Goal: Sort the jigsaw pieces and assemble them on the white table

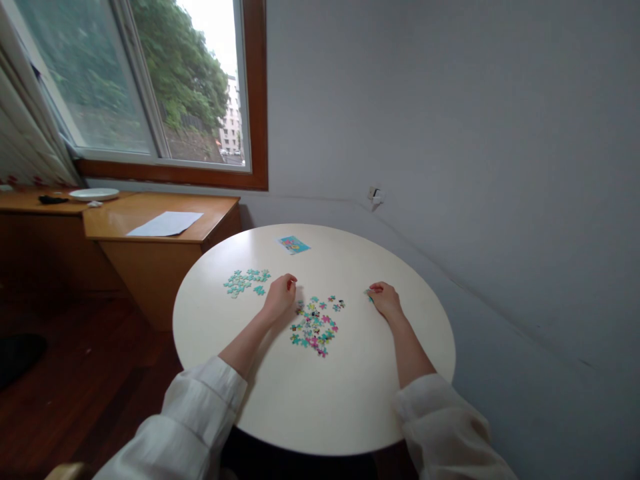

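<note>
My right hand (387, 300), resting at the right part of the round white table, pinches a small teal jigsaw puzzle piece (370, 298) that mostly hides under the fingers. My left hand (280, 295) hovers near the middle with its fingers curled together; whatever is in them, if anything, is hidden. Just right of and below the left hand lies a loose pile of mixed-colour puzzle pieces (314, 327) in pink, teal and yellow. To its left, a second group of mostly teal puzzle pieces (240, 283) is spread out.
A small blue picture card (294, 245) lies toward the far edge of the table (320, 407). At the left stands a wooden desk (220, 213) with a white sheet of paper (166, 224) and a white plate (94, 194). A wall runs along the table's far right side.
</note>
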The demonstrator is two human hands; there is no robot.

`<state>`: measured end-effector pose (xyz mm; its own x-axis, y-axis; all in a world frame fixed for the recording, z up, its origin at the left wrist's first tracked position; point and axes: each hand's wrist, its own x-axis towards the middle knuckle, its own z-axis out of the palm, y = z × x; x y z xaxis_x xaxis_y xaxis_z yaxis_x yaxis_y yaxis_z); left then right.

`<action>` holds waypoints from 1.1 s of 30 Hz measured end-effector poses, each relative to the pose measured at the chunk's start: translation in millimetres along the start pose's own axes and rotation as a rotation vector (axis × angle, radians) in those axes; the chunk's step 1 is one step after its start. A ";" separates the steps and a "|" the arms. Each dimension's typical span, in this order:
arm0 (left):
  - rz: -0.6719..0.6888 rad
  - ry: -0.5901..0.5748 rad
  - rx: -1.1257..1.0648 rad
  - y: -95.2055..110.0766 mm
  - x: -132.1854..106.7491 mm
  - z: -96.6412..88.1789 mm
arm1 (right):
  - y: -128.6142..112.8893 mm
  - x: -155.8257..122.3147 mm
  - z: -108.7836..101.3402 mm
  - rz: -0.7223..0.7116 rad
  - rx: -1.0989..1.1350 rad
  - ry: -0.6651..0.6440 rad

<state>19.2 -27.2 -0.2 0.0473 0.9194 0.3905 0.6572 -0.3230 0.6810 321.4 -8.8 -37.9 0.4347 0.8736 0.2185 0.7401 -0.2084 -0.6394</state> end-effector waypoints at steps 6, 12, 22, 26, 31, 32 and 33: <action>-0.003 -0.006 -0.007 1.5 -0.2 -0.7 | -3.7 -3.3 -2.8 0.006 0.011 0.037; 0.010 -0.002 -0.015 -2.1 1.1 1.9 | -10.9 -6.5 -9.4 0.072 0.005 0.100; 0.005 -0.008 -0.019 -2.5 0.3 1.6 | -16.4 -5.9 -3.2 -0.025 0.496 0.104; 0.002 -0.012 -0.046 -1.1 0.1 2.0 | -30.4 -9.7 -2.3 -0.091 0.739 0.013; 0.008 -0.090 -0.181 4.1 -0.7 4.9 | -70.9 -39.4 1.2 -0.214 0.835 -0.178; 0.011 -0.117 -0.217 5.7 -1.1 5.6 | -79.8 -47.7 3.4 -0.239 0.844 -0.238; 0.022 -0.141 -0.252 7.4 -1.6 6.2 | -88.0 -56.0 5.9 -0.261 0.847 -0.294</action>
<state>28.6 -29.7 0.4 0.1749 0.9281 0.3287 0.4478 -0.3723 0.8130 228.9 -36.8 1.8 0.0744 0.9478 0.3101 0.1250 0.2997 -0.9458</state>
